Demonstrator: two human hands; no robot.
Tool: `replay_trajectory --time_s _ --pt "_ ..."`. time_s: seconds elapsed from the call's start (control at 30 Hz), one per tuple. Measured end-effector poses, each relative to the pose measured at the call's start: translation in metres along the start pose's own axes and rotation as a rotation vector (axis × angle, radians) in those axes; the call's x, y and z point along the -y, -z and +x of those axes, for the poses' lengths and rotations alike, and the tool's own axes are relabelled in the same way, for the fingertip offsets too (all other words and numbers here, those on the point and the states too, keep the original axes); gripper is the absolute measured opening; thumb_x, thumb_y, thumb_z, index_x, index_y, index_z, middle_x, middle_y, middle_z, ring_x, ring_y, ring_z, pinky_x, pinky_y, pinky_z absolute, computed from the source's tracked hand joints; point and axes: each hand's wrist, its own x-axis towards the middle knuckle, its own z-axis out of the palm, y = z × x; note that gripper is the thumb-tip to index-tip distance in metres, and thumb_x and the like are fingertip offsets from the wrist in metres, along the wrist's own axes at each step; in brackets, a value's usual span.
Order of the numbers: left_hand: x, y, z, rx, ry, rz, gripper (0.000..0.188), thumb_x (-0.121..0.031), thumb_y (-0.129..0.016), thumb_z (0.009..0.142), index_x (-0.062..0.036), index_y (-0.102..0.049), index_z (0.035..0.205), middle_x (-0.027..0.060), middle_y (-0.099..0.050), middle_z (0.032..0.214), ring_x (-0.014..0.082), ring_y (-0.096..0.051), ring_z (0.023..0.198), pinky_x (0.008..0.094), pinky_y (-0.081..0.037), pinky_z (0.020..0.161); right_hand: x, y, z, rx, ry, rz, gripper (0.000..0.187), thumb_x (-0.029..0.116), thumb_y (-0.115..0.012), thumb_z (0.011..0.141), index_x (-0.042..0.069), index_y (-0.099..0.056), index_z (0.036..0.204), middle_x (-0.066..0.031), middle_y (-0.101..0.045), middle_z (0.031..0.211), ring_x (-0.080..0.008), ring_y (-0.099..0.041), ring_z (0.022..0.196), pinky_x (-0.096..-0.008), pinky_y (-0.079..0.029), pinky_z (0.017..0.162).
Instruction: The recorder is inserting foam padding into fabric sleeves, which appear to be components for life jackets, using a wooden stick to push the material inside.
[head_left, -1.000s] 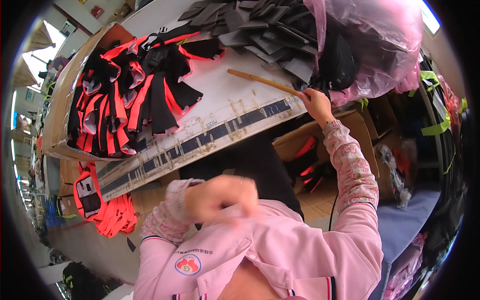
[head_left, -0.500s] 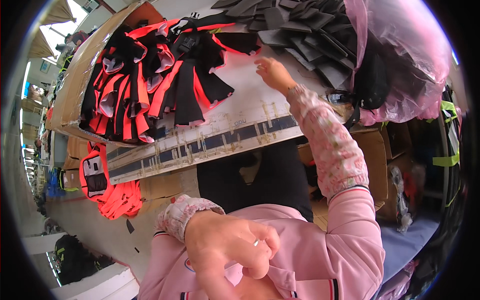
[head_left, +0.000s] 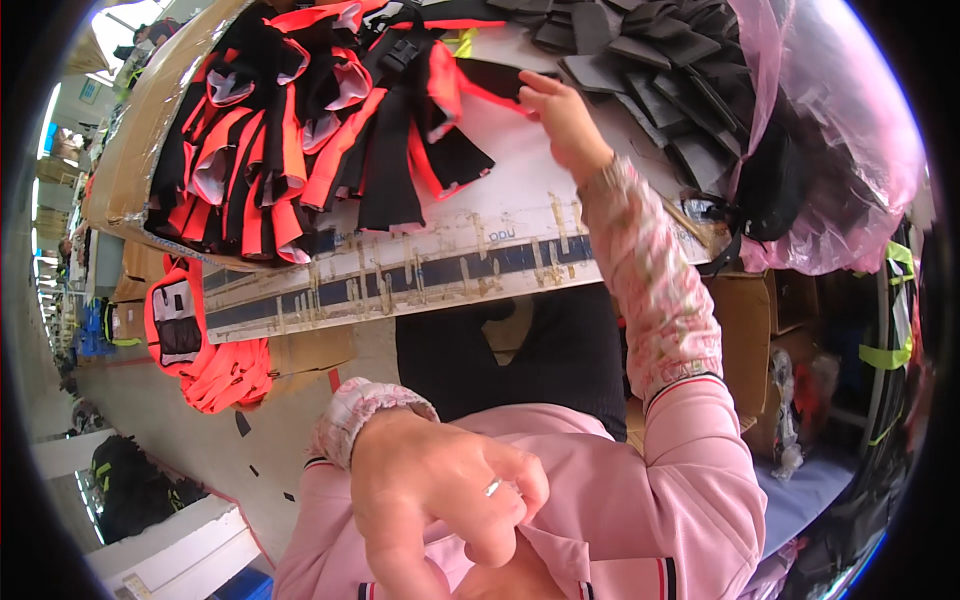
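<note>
My right hand (head_left: pixel 572 130) reaches over the table, its fingertips closed on the end of a black fabric piece with bright orange-red edging (head_left: pixel 492 82). That piece lies at the right side of a heap of similar black and orange-red fabric pieces (head_left: pixel 385 165). A black plastic buckle (head_left: pixel 400 52) shows among them. My left hand (head_left: pixel 440 490), with a ring on one finger, is held in front of my chest near the pink collar. Its fingers are curled, and their tips are partly hidden, so whatever they may hold cannot be seen.
The heap spills from a cardboard box (head_left: pixel 130 150) at the left of the white table (head_left: pixel 500 205). Dark grey foam pieces (head_left: pixel 670 90) are piled at the far right, beside a pink plastic bag (head_left: pixel 850 140). Orange-red bags (head_left: pixel 215 370) hang below the table's left end.
My right hand has moved from bare table beside the heap onto the end of a black and orange-red fabric piece and closed on it. My left hand stays curled near my chest.
</note>
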Motion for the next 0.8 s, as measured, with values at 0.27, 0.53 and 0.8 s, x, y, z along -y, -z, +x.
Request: replay_trajectory --time_s 0.27,0.53,0.8 --pt "0.060 0.045 -0.094 -0.932 0.853 0.493 0.012 -0.014 -0.058 0.088 -0.0028 -0.059 0.091 -0.0023 -0.056 0.075 0.0037 -0.048 0.064 0.0191 -0.040 0.056 -0.010 -0.012 -0.175 0.119 0.297 0.106 0.040 0.002 -0.056 0.082 0.003 -0.052 0.123 -0.0088 -0.056 0.114 -0.0182 -0.051 0.105 -0.0295 -0.041 0.087" --pt "0.105 0.077 -0.167 -1.106 0.874 0.528 0.013 -0.016 -0.058 0.088 -0.0040 -0.058 0.092 -0.0043 -0.054 0.073 0.0033 -0.047 0.061 0.0180 -0.039 0.054 -0.066 0.031 -0.033 -0.298 0.703 -0.939 0.049 -0.002 -0.053 0.074 0.010 -0.050 0.121 -0.0173 -0.047 0.124 -0.0357 -0.045 0.112 -0.0387 -0.039 0.095" --pt "0.105 0.071 -0.188 -1.211 0.905 0.479 0.016 -0.019 -0.057 0.089 -0.0027 -0.058 0.092 -0.0005 -0.055 0.071 0.0066 -0.050 0.057 0.0191 -0.041 0.054 -0.010 0.011 -0.018 -0.323 0.598 -0.811 0.022 0.010 -0.052 0.078 0.015 -0.064 0.096 -0.0146 -0.064 0.082 -0.0351 -0.061 0.076 -0.0442 -0.048 0.067"
